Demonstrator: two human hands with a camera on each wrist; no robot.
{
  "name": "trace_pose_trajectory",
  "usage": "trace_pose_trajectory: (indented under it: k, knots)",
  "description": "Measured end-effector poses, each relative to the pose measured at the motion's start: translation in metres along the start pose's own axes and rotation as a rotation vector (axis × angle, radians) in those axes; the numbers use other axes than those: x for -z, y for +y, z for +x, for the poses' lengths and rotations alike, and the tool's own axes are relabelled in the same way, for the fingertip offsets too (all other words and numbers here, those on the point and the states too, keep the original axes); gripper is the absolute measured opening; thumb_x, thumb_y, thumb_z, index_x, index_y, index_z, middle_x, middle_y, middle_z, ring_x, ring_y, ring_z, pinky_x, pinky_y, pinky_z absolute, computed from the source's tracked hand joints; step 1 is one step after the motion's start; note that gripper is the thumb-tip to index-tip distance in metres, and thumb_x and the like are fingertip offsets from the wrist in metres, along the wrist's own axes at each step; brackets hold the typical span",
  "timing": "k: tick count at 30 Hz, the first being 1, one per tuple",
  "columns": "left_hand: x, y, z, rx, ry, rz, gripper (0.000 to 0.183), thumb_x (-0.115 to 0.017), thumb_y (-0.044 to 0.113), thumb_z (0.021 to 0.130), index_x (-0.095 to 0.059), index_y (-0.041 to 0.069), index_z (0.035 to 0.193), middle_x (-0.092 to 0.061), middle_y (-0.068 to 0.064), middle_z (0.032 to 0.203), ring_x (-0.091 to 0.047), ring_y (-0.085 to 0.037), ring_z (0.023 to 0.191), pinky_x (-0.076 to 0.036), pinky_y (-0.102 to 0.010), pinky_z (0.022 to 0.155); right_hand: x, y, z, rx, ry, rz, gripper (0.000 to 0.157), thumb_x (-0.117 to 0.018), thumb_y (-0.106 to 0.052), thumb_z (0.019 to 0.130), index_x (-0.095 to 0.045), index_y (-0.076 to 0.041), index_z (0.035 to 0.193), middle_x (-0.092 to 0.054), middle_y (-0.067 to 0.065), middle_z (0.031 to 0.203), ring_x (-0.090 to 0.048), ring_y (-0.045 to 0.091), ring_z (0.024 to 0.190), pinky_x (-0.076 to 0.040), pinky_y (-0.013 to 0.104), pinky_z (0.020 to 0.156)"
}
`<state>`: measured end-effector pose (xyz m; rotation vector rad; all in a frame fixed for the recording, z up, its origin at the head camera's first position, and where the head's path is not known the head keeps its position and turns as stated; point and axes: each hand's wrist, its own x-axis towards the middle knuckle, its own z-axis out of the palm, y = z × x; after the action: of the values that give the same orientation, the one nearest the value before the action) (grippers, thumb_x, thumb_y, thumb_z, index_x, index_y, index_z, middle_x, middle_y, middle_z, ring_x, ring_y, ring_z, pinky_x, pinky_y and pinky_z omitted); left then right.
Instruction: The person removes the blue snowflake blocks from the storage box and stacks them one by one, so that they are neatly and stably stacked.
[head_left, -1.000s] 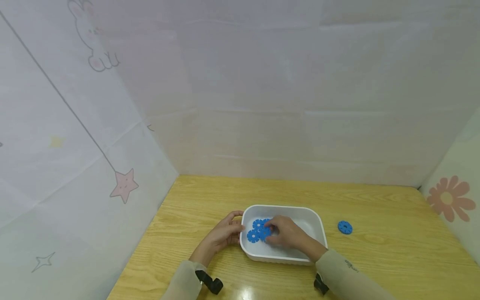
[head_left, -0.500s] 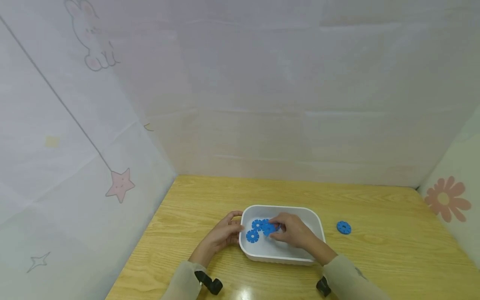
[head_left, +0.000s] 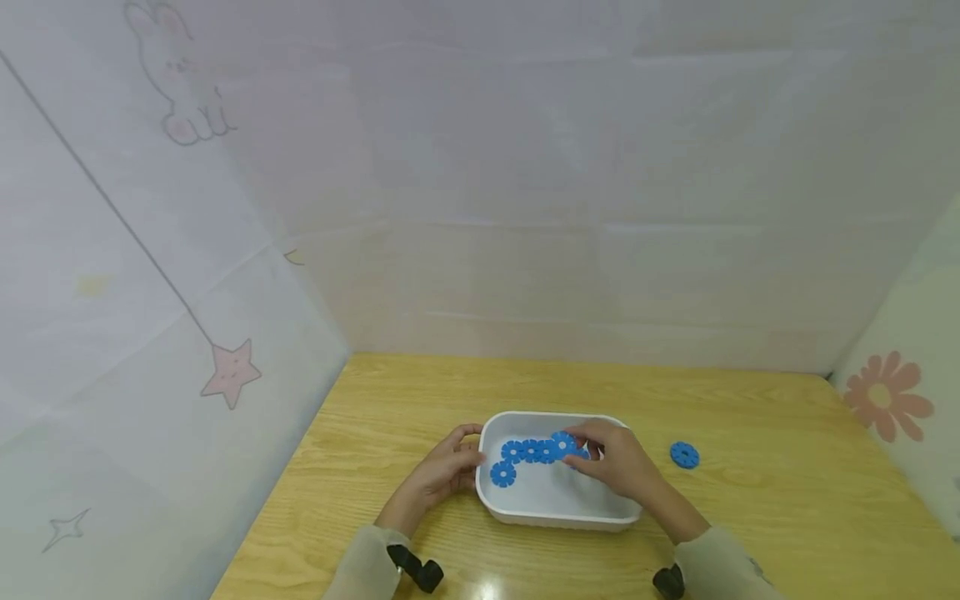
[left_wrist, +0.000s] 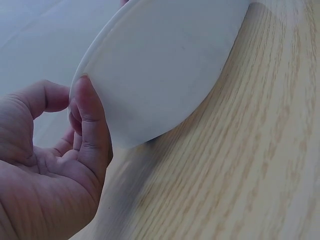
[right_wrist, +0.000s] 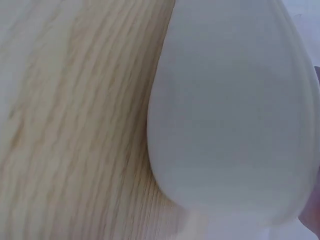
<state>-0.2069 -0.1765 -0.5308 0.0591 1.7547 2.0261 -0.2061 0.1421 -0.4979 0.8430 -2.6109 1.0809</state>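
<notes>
A white basin [head_left: 558, 521] sits on the wooden table. My left hand [head_left: 444, 468] grips its left rim; the left wrist view shows thumb and curled fingers on either side of the basin's edge [left_wrist: 165, 65]. Inside lie several blue notched snowflake discs [head_left: 503, 474], mostly in a row toward the back. With thumb and fingertips, my right hand [head_left: 618, 460] pinches one snowflake disc [head_left: 562, 444] above that row, partly covering another. The right wrist view is filled by the basin's outer wall [right_wrist: 230, 110], and only a sliver of the hand [right_wrist: 312, 212] shows.
One more blue snowflake disc [head_left: 684, 455] lies on the table [head_left: 795, 492] right of the basin. A pale printed cloth [head_left: 480, 208] hangs behind and at both sides of the table.
My right hand has moved right across the basin with a snowflake disc. The bunched discs are now spread into a row. My left hand has stayed at the rim.
</notes>
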Motion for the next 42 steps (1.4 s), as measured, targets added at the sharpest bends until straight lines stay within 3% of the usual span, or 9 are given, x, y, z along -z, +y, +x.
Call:
trace_pose_trajectory:
  k: [4, 12, 17, 26, 34, 42]
  knots:
    - [0.002, -0.001, 0.0, 0.006, -0.004, -0.015, 0.061, -0.061, 0.003, 0.092, -0.035, 0.007, 0.147, -0.066, -0.018, 0.114, -0.066, -0.015, 0.074, -0.057, -0.026, 0.061, 0.008, 0.002, -0.008, -0.046, 0.036, 0.004, 0.037, -0.085, -0.021, 0.082, -0.075, -0.011, 0.116, -0.064, -0.003, 0.087, -0.048, 0.003, 0.066, -0.042, 0.019, 0.052]
    - [0.002, 0.001, 0.0, 0.011, 0.0, -0.005, 0.059, -0.06, 0.003, 0.093, -0.035, 0.008, 0.147, -0.066, -0.016, 0.111, -0.065, -0.014, 0.073, -0.057, -0.026, 0.061, 0.025, 0.009, -0.021, -0.076, 0.119, -0.005, 0.035, -0.084, -0.016, 0.082, -0.074, -0.01, 0.115, -0.055, -0.009, 0.077, -0.047, 0.005, 0.069, -0.043, 0.02, 0.056]
    - [0.002, 0.002, 0.0, 0.014, 0.001, -0.002, 0.061, -0.062, 0.004, 0.092, -0.035, 0.007, 0.147, -0.066, -0.015, 0.11, -0.065, -0.014, 0.074, -0.057, -0.026, 0.061, 0.035, 0.017, -0.028, -0.101, 0.144, -0.003, 0.035, -0.083, -0.015, 0.083, -0.073, -0.007, 0.116, -0.058, -0.01, 0.081, -0.051, 0.004, 0.072, -0.047, 0.02, 0.06]
    - [0.002, 0.001, 0.0, 0.005, -0.009, -0.013, 0.062, -0.062, 0.004, 0.093, -0.035, 0.006, 0.148, -0.066, -0.018, 0.114, -0.067, -0.015, 0.076, -0.058, -0.028, 0.063, 0.053, 0.03, -0.042, -0.154, 0.183, -0.092, 0.035, -0.083, -0.017, 0.084, -0.073, -0.007, 0.116, -0.061, -0.01, 0.084, -0.055, 0.003, 0.076, -0.053, 0.022, 0.065]
    - [0.002, 0.0, 0.001, 0.019, -0.002, -0.013, 0.061, -0.062, 0.004, 0.093, -0.036, 0.008, 0.148, -0.065, -0.019, 0.115, -0.066, -0.015, 0.073, -0.057, -0.027, 0.061, 0.068, 0.048, -0.057, -0.205, 0.201, -0.117, 0.038, -0.082, -0.022, 0.085, -0.071, -0.009, 0.119, -0.066, -0.009, 0.088, -0.06, 0.004, 0.078, -0.057, 0.03, 0.068]
    - [0.001, -0.001, 0.002, 0.021, 0.0, -0.014, 0.061, -0.062, 0.004, 0.092, -0.036, 0.008, 0.147, -0.065, -0.019, 0.114, -0.066, -0.015, 0.074, -0.058, -0.027, 0.062, 0.081, 0.068, -0.07, -0.204, 0.232, -0.116, 0.038, -0.083, -0.018, 0.084, -0.071, -0.007, 0.118, -0.068, -0.006, 0.089, -0.058, -0.002, 0.078, -0.054, 0.021, 0.067]
